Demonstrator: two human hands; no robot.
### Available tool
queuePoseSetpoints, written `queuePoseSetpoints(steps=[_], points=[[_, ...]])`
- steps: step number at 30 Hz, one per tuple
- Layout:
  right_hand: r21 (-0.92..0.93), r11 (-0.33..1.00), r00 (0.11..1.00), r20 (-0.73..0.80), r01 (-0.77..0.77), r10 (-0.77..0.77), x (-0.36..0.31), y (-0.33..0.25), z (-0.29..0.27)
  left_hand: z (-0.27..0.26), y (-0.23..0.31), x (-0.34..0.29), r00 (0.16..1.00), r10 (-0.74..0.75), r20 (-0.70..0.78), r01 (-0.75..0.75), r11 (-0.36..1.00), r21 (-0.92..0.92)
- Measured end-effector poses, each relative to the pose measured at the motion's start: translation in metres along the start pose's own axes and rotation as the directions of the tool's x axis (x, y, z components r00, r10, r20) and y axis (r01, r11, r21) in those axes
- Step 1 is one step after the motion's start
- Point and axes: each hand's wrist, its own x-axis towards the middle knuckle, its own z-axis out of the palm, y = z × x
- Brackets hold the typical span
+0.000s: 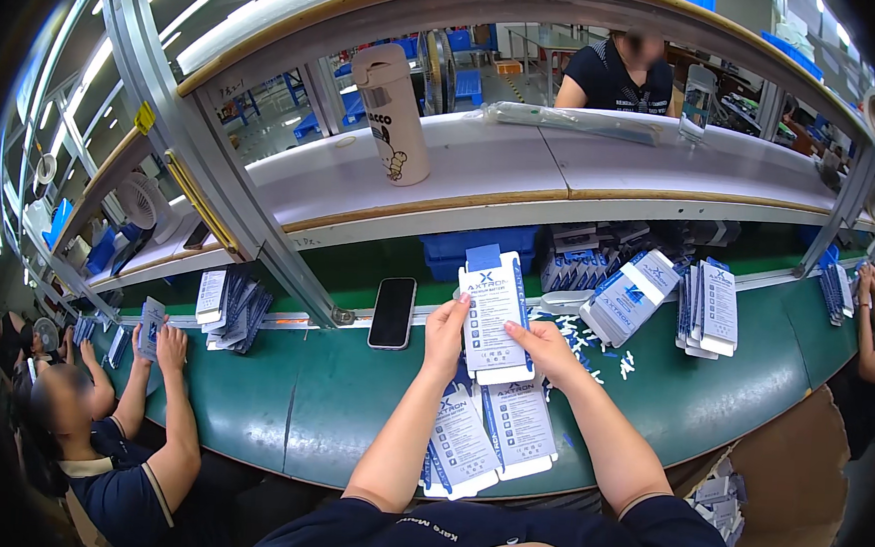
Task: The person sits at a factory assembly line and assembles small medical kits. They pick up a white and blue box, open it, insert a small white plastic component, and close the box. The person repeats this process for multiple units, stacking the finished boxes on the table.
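Note:
Between my two hands is a flat white-and-blue cardboard box (496,317), held upright above the green bench, with a blue flap standing up at its top. My left hand (445,332) grips its left edge, thumb on the front face. The right hand (547,352) grips the right edge, its thumb also on the front. Just below, two more flat boxes of the same kind (462,441) (520,426) lie side by side near the bench's front edge. Many small white pieces (593,348) are scattered right of my right hand.
A dark phone (392,313) lies left of my hands. Stacked boxes stand at right (710,308) and left (227,306), with a banded bundle (628,297) nearer. A blue bin (474,251) sits under the shelf (484,166). One co-worker (111,454) handles a box at left; another sits opposite (620,79).

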Motion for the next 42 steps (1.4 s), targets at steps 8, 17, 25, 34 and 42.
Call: queuePoseSetpoints(steps=[8,17,25,34,42], points=[[0.014,0.999,0.991,-0.127,0.044,-0.042,0.007,0.007,-0.011,-0.009,-0.009,0.004,0.998,0.045,0.039,-0.052,0.971,0.232],[0.093,0.982,0.98,-0.125,0.164,-0.152,0.008,0.006,-0.004,-0.007,-0.011,0.003,0.997,0.024,0.077,-0.03,0.996,0.083],[0.058,0.986,0.981,-0.123,0.158,-0.15,0.007,0.015,0.01,-0.003,-0.004,0.0,0.999,0.044,0.022,-0.045,0.997,0.063],[-0.055,0.97,0.958,-0.153,0.238,-0.243,0.008,0.019,-0.006,0.001,-0.003,-0.004,0.987,-0.023,0.159,0.003,0.992,0.124],[0.181,0.954,0.964,-0.156,0.241,-0.214,0.008,0.013,0.006,0.006,-0.005,-0.006,0.978,-0.037,0.207,0.029,0.999,0.042]])
